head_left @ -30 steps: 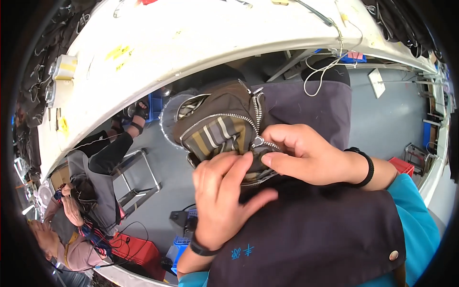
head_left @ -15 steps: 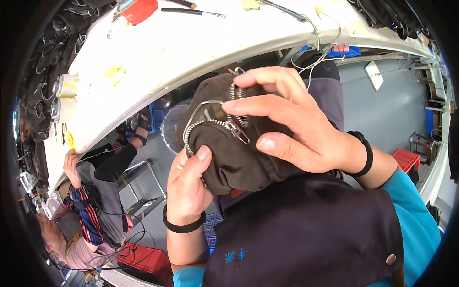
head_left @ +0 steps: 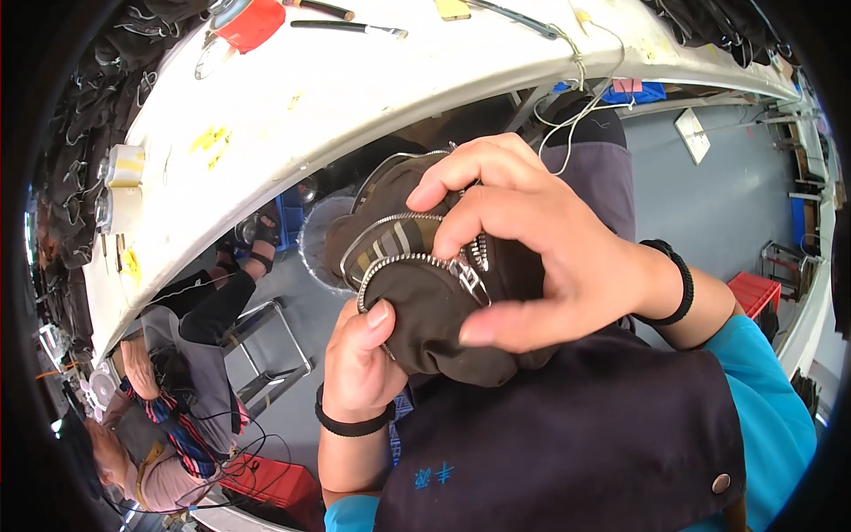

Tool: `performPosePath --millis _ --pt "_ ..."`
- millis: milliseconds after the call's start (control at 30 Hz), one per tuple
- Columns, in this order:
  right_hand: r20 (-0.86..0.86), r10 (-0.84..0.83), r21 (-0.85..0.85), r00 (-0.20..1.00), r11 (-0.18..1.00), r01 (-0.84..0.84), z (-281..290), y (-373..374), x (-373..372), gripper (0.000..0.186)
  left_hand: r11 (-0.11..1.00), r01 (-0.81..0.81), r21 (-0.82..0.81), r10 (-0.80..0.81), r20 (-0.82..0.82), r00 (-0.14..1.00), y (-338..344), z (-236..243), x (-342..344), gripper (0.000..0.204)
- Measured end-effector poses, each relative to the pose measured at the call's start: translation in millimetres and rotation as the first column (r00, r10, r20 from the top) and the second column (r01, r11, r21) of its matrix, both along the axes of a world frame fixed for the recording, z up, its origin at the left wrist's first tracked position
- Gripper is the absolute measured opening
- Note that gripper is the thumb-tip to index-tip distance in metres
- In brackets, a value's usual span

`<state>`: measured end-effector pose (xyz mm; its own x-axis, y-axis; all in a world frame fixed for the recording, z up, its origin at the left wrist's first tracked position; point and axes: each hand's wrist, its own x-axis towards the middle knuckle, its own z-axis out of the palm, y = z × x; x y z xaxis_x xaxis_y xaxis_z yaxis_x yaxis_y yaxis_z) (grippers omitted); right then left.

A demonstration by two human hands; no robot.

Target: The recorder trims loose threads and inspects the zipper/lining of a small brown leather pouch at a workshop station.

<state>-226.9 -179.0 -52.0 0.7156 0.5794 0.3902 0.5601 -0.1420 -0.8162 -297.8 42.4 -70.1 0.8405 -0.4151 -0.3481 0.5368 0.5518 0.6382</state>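
A dark brown fabric bag (head_left: 434,324) with curved silver zippers is held up in front of my dark apron. One zipper is undone, and striped lining (head_left: 394,239) shows in the gap. My left hand (head_left: 359,359) grips the bag's near left side, thumb on the outside, its other fingers mostly hidden. My right hand (head_left: 554,253) arches over the bag with fingers curved and apart. Its index and middle fingertips rest at the zipper edges, while the thumb lies lower on the cloth. Between thumb and index finger hangs a metal zipper pull (head_left: 472,282).
A white worktable (head_left: 292,124) curves across the far side, bearing a red container (head_left: 251,24) and brushes (head_left: 346,27). Thin cords (head_left: 581,115) hang over its edge. At left a co-worker (head_left: 177,372) sits by a metal-framed stool (head_left: 275,346). A red crate (head_left: 275,483) stands at lower left.
The bag has tilted, so more striped lining and another zipper edge show. My right hand has curled its fingers and shifted slightly lower. The co-worker's hand has drawn back from the table edge.
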Motion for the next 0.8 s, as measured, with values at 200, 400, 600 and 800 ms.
performPosePath --millis 200,400,600,800 --pt "0.042 -0.011 0.007 0.999 1.000 0.011 -1.0 -4.6 -8.3 0.036 0.995 0.021 0.097 -0.024 0.029 0.999 -3.5 -6.1 -6.7 0.064" --pt "0.059 0.004 -0.017 0.998 1.000 -0.003 7.8 -7.1 -16.7 0.040 0.983 -0.060 0.175 0.040 0.112 0.993 -15.1 7.1 -5.3 0.050" --pt "0.111 -0.021 -0.046 0.994 0.999 0.026 5.8 -4.9 -19.2 0.043 0.980 -0.092 0.175 0.085 0.050 0.995 -21.8 14.7 -3.2 0.038" --pt "-0.015 0.008 -0.047 1.000 0.999 -0.009 14.4 -1.8 -16.0 0.036 0.971 -0.079 0.228 0.048 0.136 0.990 -24.1 16.2 -5.3 0.034"
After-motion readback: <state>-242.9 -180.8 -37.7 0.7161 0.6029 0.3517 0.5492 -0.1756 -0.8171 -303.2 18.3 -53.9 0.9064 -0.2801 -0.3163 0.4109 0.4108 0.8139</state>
